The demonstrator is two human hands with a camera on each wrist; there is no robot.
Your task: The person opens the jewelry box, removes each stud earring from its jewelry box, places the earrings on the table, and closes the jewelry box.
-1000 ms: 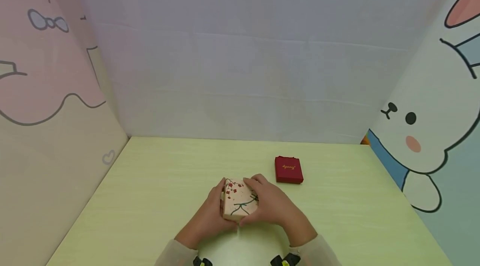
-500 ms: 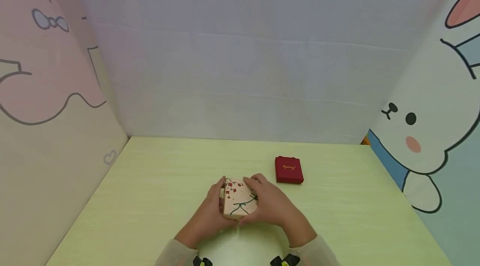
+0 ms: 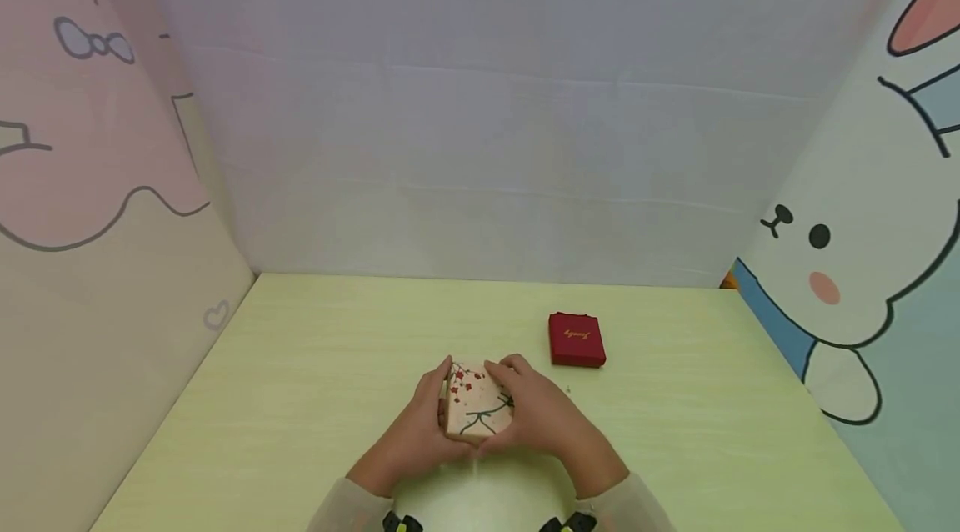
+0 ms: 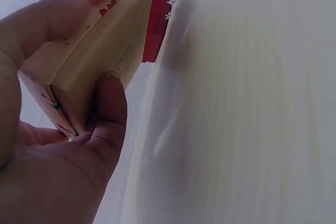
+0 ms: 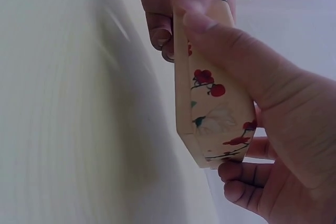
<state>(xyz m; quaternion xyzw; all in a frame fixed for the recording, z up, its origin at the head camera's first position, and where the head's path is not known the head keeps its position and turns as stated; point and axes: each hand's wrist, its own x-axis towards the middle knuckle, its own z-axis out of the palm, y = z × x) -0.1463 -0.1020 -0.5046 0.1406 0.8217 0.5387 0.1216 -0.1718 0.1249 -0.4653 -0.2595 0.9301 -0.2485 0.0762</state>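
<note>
Both hands hold a small cream cardboard box (image 3: 474, 414) printed with red blossoms and dark green branches. My left hand (image 3: 420, 439) grips its left side, and in the left wrist view the fingers curl round its edge and plain tan face. My right hand (image 3: 546, 422) grips the right side, thumb and fingers spread across it. Seen from the right wrist, the box (image 5: 212, 95) is raised off the table, and its lid looks closed. The fingertips on the far sides are partly hidden.
A flat dark red box (image 3: 577, 339) with gold lettering lies beyond the right hand on the pale wooden table (image 3: 322, 365). Near it, small white flower-shaped pieces (image 4: 169, 8) show in the left wrist view. Cartoon-printed cloths (image 3: 840, 265) and a plain back sheet (image 3: 480, 140) enclose the table.
The cream box and both hands have dipped slightly toward me. A tiny item on the table beside the right hand now shows. The red box stays in place.
</note>
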